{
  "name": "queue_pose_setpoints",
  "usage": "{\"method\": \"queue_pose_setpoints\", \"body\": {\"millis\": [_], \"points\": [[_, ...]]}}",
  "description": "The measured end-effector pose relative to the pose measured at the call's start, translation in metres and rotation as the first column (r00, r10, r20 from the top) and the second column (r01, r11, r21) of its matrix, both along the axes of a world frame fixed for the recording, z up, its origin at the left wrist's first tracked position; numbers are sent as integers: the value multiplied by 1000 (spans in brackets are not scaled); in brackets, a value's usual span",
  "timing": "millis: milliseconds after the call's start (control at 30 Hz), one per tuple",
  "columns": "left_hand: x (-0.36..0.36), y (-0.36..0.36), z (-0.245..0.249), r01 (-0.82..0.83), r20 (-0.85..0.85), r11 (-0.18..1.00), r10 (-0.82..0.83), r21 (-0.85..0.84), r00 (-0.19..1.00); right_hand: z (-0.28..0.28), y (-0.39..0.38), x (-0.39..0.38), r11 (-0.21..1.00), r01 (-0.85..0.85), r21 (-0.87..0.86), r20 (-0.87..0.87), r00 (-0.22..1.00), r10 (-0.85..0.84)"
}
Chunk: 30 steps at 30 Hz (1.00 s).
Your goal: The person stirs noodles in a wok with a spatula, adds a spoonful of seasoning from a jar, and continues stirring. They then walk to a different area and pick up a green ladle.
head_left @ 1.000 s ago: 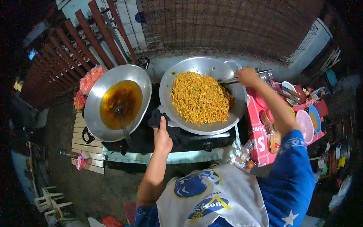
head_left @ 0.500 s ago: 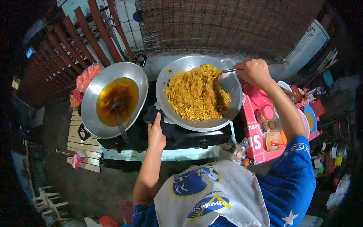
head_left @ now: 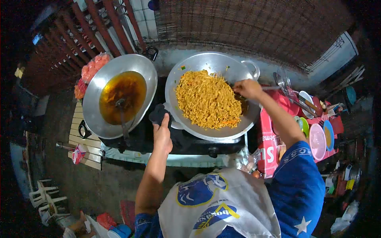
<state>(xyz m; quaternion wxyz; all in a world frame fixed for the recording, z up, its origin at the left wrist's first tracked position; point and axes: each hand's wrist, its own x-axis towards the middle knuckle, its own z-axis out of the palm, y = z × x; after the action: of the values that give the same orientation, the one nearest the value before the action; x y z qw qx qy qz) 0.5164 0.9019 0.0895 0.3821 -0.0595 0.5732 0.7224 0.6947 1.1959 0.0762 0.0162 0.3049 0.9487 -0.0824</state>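
Note:
A large metal wok (head_left: 210, 58) on the black stove holds a mound of yellow-brown noodles (head_left: 206, 97). At the noodles' right edge, my right hand (head_left: 247, 89) is closed round a metal utensil (head_left: 271, 88), whose handle points right; its other end is hidden. My left hand (head_left: 162, 134) grips a dark cloth (head_left: 158, 114) against the wok's left handle. Left of it, a second wok (head_left: 90, 87) holds golden oil (head_left: 126, 85), with a ladle (head_left: 122, 115) resting in it.
Pink and blue bowls (head_left: 317, 141) and utensils (head_left: 304, 104) stand on the red-covered table (head_left: 268, 158) at the right. Plastic bags with orange contents (head_left: 95, 66) lie behind the left wok. A slatted wooden surface (head_left: 85, 146) is at the left.
My right hand has moved down and left to the noodles, and the utensil handle now points right. The lifted noodles have settled into a mound. The view has shifted slightly.

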Motion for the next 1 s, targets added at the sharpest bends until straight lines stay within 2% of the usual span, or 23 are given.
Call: {"method": "queue_pose_setpoints", "body": {"millis": [133, 200, 267, 333, 400, 433, 467, 500, 533, 600, 667, 700, 733, 800, 833, 900, 967, 1000], "points": [[-5, -5, -14, 35, 0, 998, -35, 56, 999, 19, -6, 4, 993, 83, -88, -31, 996, -86], [-8, -4, -17, 52, -59, 995, -47, 86, 997, 51, -10, 10, 989, 146, -23, 31, 989, -145], [-12, -4, -27, 57, -66, 992, -50, 111, 997, 75, -15, 18, 988, 154, -19, 12, 988, -153], [-10, -5, -23, 60, -72, 988, -50, 142, 996, 96, -21, 24, 983, 59, 175, -1, 998, -60], [-3, -7, -4, 42, -24, 999, -42, -16, 999, 130, -42, 23, 969, 67, 239, 7, 997, -70], [-6, -7, -10, 39, -22, 999, -39, -10, 999, 143, -50, 22, 952, 75, 297, 11, 997, -82], [-11, -7, -21, 60, -41, 996, -57, 64, 997, 148, -52, 24, 951, 72, 300, 11, 997, -79], [-15, -7, -25, 82, -63, 987, -74, 136, 995, 151, -52, 26, 911, -34, 411, -38, 998, 54], [-17, -7, -27, 78, -63, 987, -69, 140, 996, 156, -52, 26, 844, -130, 520, -70, 979, 193], [-20, -8, -25, 131, -34, 984, -128, 119, 991, 163, -48, 20, 824, -167, 542, -35, 975, 220], [-17, -9, -14, 118, -45, 989, -114, 91, 992, 162, -30, 11, 776, -204, 596, 43, 974, 223], [-14, -8, -10, 113, -53, 992, -110, 60, 993, 163, -26, 2, 777, -162, 609, 79, 987, 143], [-13, -6, -10, 98, -57, 993, -94, 59, 994, 158, -14, -6, 774, -171, 610, 75, 984, 159], [-11, -6, -11, 63, -127, 998, -63, -3, 990, 132, 22, -22, 819, -139, 557, 255, 967, -10], [-11, -5, -14, 69, -134, 998, -69, -1, 989, 116, 40, -29, 831, -195, 521, 236, 968, 79], [-10, -4, -10, 55, -125, 999, -54, 3, 991, 57, 62, -47, 906, -212, 366, 176, 972, 157], [-9, -4, -11, 51, -111, 999, -50, 4, 993, 24, 43, -60, 977, -214, -5, 24, 976, 214], [-13, -5, -17, 70, -92, 997, -65, 44, 994, 11, 37, -61, 956, -253, -150, -142, 962, 232]]}}
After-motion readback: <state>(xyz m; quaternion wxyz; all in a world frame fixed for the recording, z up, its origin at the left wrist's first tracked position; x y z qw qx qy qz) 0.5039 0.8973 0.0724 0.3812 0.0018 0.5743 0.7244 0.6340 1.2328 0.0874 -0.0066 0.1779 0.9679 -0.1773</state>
